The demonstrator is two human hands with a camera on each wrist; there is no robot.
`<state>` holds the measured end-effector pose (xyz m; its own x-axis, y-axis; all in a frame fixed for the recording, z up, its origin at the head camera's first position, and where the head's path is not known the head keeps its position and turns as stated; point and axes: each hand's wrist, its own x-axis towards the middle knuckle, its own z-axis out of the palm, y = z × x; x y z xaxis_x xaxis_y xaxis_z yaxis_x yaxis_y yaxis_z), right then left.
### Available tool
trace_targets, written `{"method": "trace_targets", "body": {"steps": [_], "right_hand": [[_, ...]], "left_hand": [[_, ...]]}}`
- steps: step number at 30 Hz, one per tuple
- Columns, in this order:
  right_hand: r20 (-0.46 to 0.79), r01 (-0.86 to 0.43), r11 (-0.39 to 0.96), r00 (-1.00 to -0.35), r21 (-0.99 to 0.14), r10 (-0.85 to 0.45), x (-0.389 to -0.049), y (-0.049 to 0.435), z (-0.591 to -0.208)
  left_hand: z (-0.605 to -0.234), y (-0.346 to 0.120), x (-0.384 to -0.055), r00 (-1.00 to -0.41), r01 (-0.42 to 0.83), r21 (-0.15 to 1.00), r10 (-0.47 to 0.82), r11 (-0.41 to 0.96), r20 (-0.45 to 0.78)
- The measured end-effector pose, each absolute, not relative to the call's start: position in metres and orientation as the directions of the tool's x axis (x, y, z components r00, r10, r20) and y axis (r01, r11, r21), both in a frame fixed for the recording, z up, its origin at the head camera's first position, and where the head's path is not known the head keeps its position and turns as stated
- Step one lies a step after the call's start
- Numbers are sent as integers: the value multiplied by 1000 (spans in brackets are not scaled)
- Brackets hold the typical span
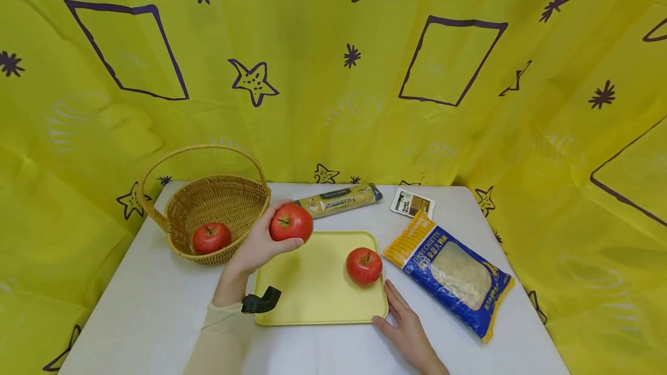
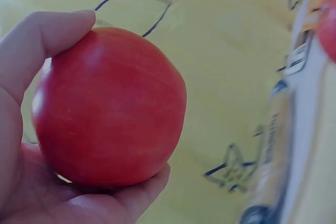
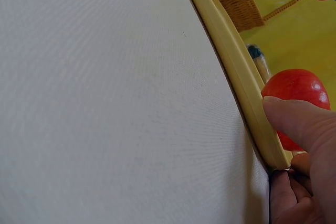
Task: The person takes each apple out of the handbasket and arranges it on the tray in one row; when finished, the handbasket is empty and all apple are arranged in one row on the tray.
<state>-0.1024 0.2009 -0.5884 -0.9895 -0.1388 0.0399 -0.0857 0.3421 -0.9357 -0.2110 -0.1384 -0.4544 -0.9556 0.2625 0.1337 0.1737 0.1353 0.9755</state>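
My left hand (image 1: 260, 242) grips a red apple (image 1: 292, 224), raised above the far left part of the yellow tray (image 1: 307, 294). In the left wrist view, the thumb lies over one side of this apple (image 2: 110, 108) and fingers support the opposite side. A second apple (image 1: 364, 267) sits on the tray near its right edge. At the tray's near right corner, my right hand (image 1: 409, 334) holds the rim, thumb (image 3: 294, 116) on the front side and fingers round the right side. Another apple (image 1: 211, 238) lies inside the wicker basket (image 1: 219, 195).
The basket, with its tall handle, stands at the back left. A spaghetti packet (image 1: 339, 200) lies behind the tray, beside a small white card-like item (image 1: 411, 203). A blue and yellow orecchiette bag (image 1: 450, 276) lies right of the tray. Yellow patterned cloth (image 1: 312, 120) surrounds the white table.
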Motion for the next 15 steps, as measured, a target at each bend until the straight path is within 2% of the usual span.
{"method": "trace_targets", "body": {"steps": [7,15], "right_hand": [[60,-104,338,-989,-935,-137,-103,201,-589],[145,-188,317,-978,-930,-153,-102,201,-592]], "left_hand": [[-478,-109,-205,-935,141,977,346,159,78],[-505,-91,-200,-915,97,976,404,193,11]]}}
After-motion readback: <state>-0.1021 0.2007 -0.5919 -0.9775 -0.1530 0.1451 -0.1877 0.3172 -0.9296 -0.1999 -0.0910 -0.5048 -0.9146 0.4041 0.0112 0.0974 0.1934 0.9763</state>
